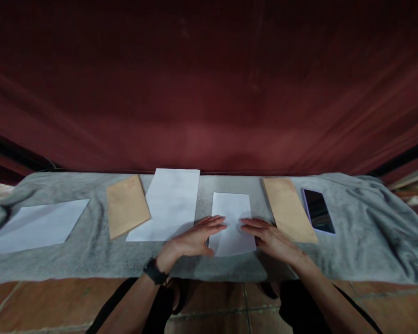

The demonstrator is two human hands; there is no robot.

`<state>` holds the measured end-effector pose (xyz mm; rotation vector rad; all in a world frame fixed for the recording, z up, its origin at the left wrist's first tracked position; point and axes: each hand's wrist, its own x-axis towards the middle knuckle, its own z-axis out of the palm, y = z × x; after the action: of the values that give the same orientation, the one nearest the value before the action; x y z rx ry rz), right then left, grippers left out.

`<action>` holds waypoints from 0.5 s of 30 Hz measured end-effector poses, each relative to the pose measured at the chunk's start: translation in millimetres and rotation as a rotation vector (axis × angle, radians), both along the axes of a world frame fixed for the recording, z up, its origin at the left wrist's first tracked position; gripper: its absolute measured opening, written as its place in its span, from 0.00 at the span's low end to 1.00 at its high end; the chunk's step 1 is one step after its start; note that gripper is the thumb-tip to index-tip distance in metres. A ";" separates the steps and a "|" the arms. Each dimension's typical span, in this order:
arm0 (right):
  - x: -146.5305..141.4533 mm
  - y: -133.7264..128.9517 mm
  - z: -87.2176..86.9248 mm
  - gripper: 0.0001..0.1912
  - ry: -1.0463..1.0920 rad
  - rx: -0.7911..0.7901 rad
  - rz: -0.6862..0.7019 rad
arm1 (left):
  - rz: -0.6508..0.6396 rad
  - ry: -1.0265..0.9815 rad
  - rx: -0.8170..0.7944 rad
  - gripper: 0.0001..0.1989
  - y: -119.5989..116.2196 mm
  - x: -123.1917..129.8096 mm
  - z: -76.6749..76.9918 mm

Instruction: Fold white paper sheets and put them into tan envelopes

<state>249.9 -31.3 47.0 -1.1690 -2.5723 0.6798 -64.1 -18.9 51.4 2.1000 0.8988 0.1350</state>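
Currently both hands flat on the folded white sheet (pixel 232 218) at bench centre. Left hand (pixel 195 237): fingers together and stretched out, palm down, fingertips on the sheet's left edge, the rest of the hand on the grey cloth (pixel 90 264). Black wristband (pixel 154 270) on that wrist. Right hand (pixel 270 236): fingers straight and close together, pressing the sheet's right edge, tips pointing left. Nothing gripped by either hand, just flat contact. Fingertips of the two hands are near each other but apart, bare paper between them.

Layout on the bench, left to right: white sheet (pixel 38 226) at far left; brown envelope (pixel 126 205), tilted; larger white sheet (pixel 169 204) just beside it, its lower-left corner overlapping or touching the envelope, can't tell which; the folded sheet; second brown envelope (pixel 288 208) just right of the right hand; phone (pixel 318 211), screen dark, beside that envelope. Dark red curtain (pixel 209 93) behind the bench. Tiled floor (pixel 48 301) below.
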 end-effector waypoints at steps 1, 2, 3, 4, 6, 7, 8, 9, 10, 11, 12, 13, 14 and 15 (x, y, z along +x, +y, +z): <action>1.3 1.5 -1.5 0.36 0.019 -0.002 -0.012 | -0.008 0.012 0.008 0.46 -1.5 1.0 0.5; 2.5 3.1 -2.6 0.33 0.039 -0.010 -0.026 | -0.017 0.017 0.009 0.48 -2.6 1.4 1.8; 3.6 4.8 -3.1 0.30 0.060 -0.024 -0.041 | -0.021 0.013 0.004 0.49 -3.2 1.4 3.6; 4.5 6.4 -3.0 0.27 0.080 -0.044 -0.057 | -0.016 0.001 -0.005 0.50 -3.4 1.0 5.3; 4.7 9.3 -1.0 0.21 0.116 -0.097 -0.094 | 0.045 -0.046 -0.013 0.45 -2.4 0.2 7.4; 4.0 10.5 0.6 0.19 0.127 -0.125 -0.119 | 0.102 -0.078 -0.008 0.41 -1.4 0.3 7.3; 2.8 11.4 2.1 0.18 0.135 -0.148 -0.151 | 0.170 -0.110 -0.002 0.35 -0.2 0.9 6.4; 1.1 12.2 3.2 0.18 0.139 -0.167 -0.191 | 0.242 -0.140 0.000 0.29 1.2 2.2 4.8; -0.8 12.9 3.7 0.18 0.141 -0.182 -0.232 | 0.316 -0.169 -0.002 0.25 2.5 4.1 2.7; -2.7 13.5 3.3 0.18 0.141 -0.193 -0.274 | 0.386 -0.195 -0.009 0.22 3.8 6.7 0.4; -4.6 14.1 1.9 0.19 0.141 -0.197 -0.316 | 0.450 -0.216 -0.020 0.20 5.0 9.6 -2.0; -6.3 14.9 -0.3 0.19 0.138 -0.194 -0.359 | 0.509 -0.232 -0.029 0.18 6.3 12.9 -4.2; -7.7 15.9 -3.2 0.19 0.132 -0.188 -0.400 | 0.560 -0.241 -0.032 0.17 7.5 16.2 -6.0; -9.0 17.0 -6.5 0.19 0.123 -0.177 -0.437 | 0.604 -0.244 -0.029 0.16 8.7 19.5 -7.4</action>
<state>240.9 -14.3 40.5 -1.6192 -2.0859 0.8506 -44.7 -10.2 44.0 1.6789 1.3417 0.6700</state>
